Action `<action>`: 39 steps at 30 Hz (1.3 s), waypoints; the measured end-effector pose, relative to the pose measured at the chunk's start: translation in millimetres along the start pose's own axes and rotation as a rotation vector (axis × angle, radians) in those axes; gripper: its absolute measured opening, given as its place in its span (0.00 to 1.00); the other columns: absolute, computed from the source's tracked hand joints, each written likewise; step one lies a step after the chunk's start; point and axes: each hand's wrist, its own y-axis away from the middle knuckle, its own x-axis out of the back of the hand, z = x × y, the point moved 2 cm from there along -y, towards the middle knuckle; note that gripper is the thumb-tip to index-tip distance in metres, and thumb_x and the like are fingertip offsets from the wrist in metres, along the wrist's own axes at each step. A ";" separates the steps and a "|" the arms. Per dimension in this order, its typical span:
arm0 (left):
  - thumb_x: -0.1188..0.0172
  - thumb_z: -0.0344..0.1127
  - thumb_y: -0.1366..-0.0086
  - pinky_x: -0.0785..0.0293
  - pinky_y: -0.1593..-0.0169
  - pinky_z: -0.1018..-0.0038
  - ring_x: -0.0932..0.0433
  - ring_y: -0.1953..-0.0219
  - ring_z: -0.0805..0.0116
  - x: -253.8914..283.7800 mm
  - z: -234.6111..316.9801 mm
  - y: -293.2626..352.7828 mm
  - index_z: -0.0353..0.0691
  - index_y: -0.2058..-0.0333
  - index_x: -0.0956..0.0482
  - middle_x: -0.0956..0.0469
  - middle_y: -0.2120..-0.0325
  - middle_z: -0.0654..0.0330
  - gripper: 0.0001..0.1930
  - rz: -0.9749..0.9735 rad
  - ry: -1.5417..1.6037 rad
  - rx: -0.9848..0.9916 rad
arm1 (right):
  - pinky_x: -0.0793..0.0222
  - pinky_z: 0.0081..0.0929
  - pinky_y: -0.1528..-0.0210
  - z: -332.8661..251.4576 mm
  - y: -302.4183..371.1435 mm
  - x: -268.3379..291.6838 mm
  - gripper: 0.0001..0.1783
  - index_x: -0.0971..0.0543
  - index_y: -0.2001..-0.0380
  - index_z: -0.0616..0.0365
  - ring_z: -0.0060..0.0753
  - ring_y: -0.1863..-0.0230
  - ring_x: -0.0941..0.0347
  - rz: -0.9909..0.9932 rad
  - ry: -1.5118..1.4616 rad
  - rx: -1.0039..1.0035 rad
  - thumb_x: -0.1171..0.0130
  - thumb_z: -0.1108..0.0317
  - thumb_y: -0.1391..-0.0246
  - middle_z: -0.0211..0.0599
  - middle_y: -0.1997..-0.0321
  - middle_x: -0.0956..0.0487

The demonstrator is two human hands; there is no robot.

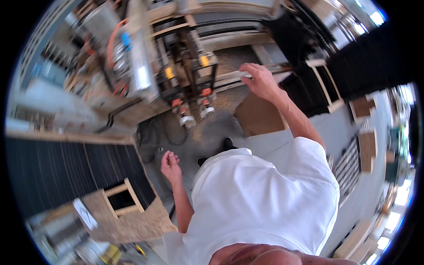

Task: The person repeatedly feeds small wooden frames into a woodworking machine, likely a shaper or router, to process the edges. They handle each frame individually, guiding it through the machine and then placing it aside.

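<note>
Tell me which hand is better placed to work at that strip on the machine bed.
Probably the right hand: it is stretched out with its fingers on the pale strip at the machine bed. The left hand hangs empty and half open by the hip, well away from it.

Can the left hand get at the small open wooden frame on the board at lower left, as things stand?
Probably yes. The left hand hangs empty and open, with only bare floor between it and the wooden frame below. The right hand is busy on the machine's rail.
</note>
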 end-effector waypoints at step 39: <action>0.41 0.51 0.34 0.29 0.41 0.55 0.32 0.40 0.49 -367.8 178.2 -359.5 0.29 0.38 0.43 0.36 0.40 0.44 0.38 -0.278 0.616 0.218 | 0.26 0.26 0.66 105.9 3.2 134.2 0.10 0.23 0.66 0.61 0.36 0.64 0.22 0.210 -0.176 -0.365 0.36 0.82 0.52 0.39 0.57 0.19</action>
